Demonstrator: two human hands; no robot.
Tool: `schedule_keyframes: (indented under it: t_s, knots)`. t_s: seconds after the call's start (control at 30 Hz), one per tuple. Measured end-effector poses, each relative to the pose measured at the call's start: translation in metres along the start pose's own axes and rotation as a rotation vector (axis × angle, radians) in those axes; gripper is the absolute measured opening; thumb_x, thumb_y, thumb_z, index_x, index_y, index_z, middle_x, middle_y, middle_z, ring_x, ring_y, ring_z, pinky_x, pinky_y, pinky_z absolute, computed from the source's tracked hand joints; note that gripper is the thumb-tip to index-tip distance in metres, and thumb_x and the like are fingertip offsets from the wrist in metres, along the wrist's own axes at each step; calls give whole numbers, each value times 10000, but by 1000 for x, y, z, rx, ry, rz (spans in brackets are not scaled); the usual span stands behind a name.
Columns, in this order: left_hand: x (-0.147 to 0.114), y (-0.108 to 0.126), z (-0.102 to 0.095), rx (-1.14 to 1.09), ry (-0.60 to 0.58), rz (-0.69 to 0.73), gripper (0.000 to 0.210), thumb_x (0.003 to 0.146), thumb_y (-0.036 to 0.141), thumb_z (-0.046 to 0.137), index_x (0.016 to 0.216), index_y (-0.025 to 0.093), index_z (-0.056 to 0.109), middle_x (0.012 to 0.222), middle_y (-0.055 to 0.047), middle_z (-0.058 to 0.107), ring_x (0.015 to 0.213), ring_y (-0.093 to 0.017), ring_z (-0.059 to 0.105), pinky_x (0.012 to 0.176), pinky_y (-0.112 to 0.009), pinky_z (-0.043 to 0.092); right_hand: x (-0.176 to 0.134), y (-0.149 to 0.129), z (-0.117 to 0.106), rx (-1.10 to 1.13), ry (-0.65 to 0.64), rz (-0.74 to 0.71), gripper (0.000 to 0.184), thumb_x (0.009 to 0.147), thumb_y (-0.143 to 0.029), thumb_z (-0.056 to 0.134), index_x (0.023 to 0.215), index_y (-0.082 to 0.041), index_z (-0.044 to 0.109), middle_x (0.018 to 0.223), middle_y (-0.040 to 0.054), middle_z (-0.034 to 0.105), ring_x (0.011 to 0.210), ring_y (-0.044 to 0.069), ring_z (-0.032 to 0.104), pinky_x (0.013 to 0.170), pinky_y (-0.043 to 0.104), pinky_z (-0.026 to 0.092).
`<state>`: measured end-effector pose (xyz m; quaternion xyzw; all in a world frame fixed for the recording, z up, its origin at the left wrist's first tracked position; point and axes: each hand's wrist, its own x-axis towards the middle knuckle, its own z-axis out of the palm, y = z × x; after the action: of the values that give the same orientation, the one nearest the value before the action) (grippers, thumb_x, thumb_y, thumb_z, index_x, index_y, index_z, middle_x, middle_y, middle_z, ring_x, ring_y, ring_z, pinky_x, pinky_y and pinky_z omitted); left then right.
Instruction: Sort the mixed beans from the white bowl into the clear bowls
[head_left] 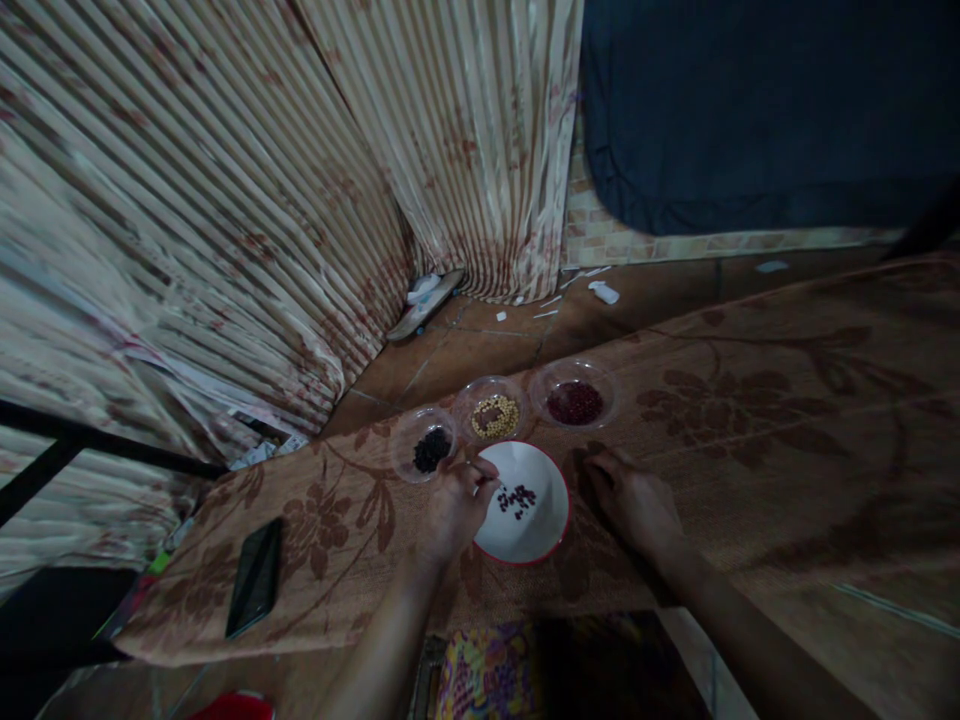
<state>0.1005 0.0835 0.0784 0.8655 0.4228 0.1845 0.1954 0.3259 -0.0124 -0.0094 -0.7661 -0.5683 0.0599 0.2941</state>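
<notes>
My left hand (459, 503) is over the left rim of a white bowl (536, 535) with a red edge. Its thumb and fingers are pinched together; whatever may be between them is too small to make out. Several dark red beans (517, 500) lie in the bowl. To the right of the bowl, my right hand (634, 497) rests on the cloth with its fingers loosely curled and nothing visible in them. Behind the bowl stand three clear plastic bowls, with black beans (431, 450), yellow soybeans (496, 416) and red beans (574, 403) in them.
A brown flowered cloth (750, 480) covers the long surface. A dark phone (255, 577) lies on its left part. Beyond the far edge, a slipper (426, 306) and a white bottle (604, 292) lie on the tiled floor, by striped curtains (465, 150).
</notes>
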Motion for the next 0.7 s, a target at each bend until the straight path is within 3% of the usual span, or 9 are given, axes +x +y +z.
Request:
schedule_keyframes:
  t_s: [0.3,0.7]
  knots:
    - [5,-5,0,21,-48,58,135,833,139,629,784,235,710,876,-10,762,859,-181,702,1098,-434,359,-1,-1,-2,-4,-16,2,241,944,-301,454,953,-254,689,1037,29,692,767,149,677,636,246,454]
    - [7,-3,-2,17,-77,64,154,823,122,626,803,247,713,853,1,763,826,-171,698,1119,-437,324,-1,-1,-2,-1,-20,10,237,953,-301,449,961,-259,682,1104,26,687,798,154,684,655,250,460]
